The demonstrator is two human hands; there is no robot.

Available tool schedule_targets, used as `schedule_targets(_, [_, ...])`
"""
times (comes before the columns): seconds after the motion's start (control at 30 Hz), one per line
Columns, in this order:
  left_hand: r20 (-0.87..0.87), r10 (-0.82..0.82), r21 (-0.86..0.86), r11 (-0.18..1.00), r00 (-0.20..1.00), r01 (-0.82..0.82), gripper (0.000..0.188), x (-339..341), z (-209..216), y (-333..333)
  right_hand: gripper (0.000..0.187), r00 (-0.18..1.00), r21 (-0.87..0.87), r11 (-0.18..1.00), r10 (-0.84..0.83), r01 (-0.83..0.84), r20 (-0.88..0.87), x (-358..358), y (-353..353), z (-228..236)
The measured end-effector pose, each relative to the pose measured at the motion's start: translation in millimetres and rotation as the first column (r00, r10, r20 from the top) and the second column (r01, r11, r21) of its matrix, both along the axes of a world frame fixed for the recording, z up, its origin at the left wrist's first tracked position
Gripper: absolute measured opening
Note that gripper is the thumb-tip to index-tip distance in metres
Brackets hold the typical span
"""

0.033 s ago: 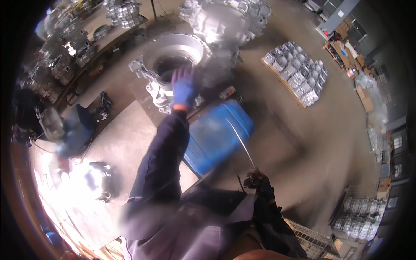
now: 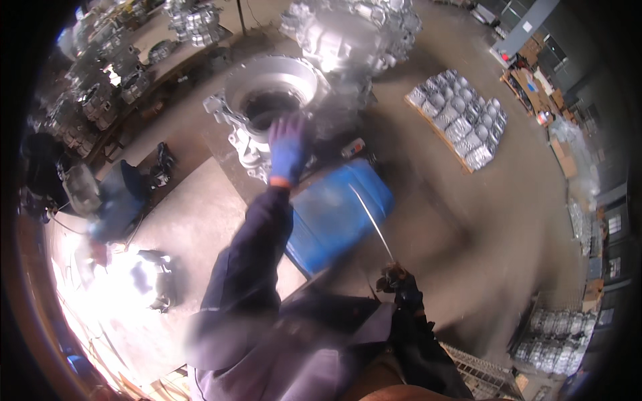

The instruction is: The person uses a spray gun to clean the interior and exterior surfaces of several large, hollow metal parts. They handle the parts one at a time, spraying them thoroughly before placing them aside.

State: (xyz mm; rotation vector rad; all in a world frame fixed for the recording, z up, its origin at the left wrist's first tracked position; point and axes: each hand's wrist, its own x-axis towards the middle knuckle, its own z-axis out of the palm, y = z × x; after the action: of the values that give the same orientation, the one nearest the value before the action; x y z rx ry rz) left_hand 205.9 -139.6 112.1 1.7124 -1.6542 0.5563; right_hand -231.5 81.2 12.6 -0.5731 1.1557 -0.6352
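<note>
My left hand [image 2: 287, 152], in a blue-purple glove with an orange cuff, reaches forward over the near edge of a large silver metal housing [image 2: 234, 123]. Its fingers look stretched out and hold nothing; blur hides whether they touch the metal. The housing has a wide round opening and lies on a dark surface. In a dark glove, my right hand [image 2: 402, 286] is closed around a thin pale metal rod [image 2: 372, 222] at the lower right. The rod points up and left, across the edge of a blue plastic drum [image 2: 338, 210].
Another big silver casting [image 2: 351, 33] stands behind the housing. A small canister [image 2: 352, 148] lies beside the drum. At left, a person [image 2: 120, 200] is near a dazzling light [image 2: 140, 277] on the pale tabletop [image 2: 200, 207]. A pallet of castings [image 2: 461, 120] sits on the floor at right.
The view has shifted slightly, so the housing and my left hand appear a little lower. My right hand keeps its hold on the rod.
</note>
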Motion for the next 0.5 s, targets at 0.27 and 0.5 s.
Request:
schedule_targets(0.27, [-0.902,0.432,0.407,0.868,-0.028,0.285,0.029,8,-170,239,0.036,0.867,-0.300,0.832,0.362,-0.466,-0.342,5,-1,12])
schedule_targets(0.5, [-0.179,0.354,0.656,0.739,0.918,-0.157,0.015,42,-153,403,0.034,0.454,-0.409,0.341,0.864,-0.846,-0.219,-9,-14,28])
